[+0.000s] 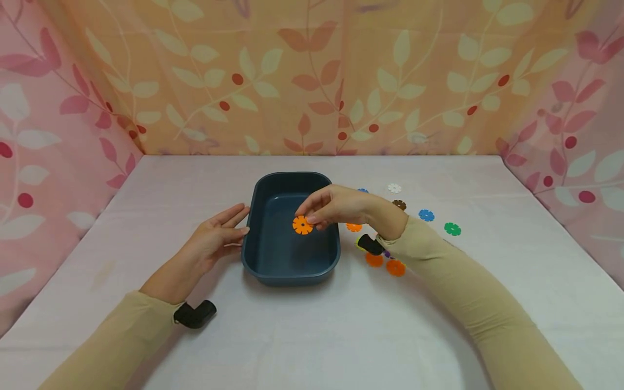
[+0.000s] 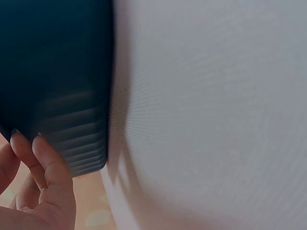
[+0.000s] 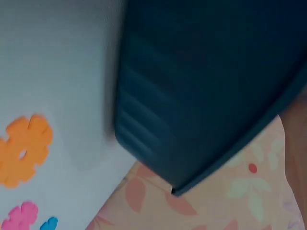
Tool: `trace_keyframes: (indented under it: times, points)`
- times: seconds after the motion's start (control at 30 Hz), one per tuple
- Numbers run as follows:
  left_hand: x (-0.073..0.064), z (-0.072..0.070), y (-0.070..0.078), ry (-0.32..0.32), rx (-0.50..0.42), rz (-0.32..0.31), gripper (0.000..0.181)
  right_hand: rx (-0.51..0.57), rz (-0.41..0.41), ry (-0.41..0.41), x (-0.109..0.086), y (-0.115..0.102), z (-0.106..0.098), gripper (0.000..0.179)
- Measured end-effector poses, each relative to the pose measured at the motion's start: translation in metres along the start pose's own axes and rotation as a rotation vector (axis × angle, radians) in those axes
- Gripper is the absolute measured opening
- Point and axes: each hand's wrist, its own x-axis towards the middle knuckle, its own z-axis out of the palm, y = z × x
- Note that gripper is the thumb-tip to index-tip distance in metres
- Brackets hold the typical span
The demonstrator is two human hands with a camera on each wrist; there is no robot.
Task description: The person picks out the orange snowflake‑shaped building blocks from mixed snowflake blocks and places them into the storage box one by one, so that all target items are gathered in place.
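Observation:
Over the inside of a dark blue plastic basin (image 1: 273, 254), my right hand (image 1: 336, 207) pinches an orange snowflake-shaped building disc (image 1: 303, 225) between thumb and fingertips. The disc has notches round its edge and a small hole in the middle. At the basin's left side, my left hand (image 1: 214, 238) touches the outer wall and rim with its fingers extended. In the left wrist view, those fingertips (image 2: 45, 148) lie right at the ribbed wall (image 2: 79, 127). The right wrist view shows the basin's other outer wall (image 3: 148, 105); the held disc is hidden there.
Right of the basin lie more notched discs: a white disc (image 1: 394, 188), a brown disc (image 1: 400, 205), a blue disc (image 1: 426, 215), a green disc (image 1: 452, 229) and several orange ones. My right wrist covers part of them. Floral cloth (image 1: 312, 81) hangs behind the white table (image 1: 302, 336).

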Motion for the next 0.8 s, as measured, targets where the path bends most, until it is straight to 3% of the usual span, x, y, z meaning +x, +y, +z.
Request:
trace_keyframes:
  times: [0.53,0.8]
  points:
    - [0.0,0.002,0.001,0.039,0.02,-0.026,0.069,-0.085,0.068,-0.043,0.043,0.011,0.022,0.029]
    - [0.001,0.002,0.001,0.046,0.027,-0.027,0.068,-0.248,0.115,-0.081,0.057,0.017,0.03,0.03]
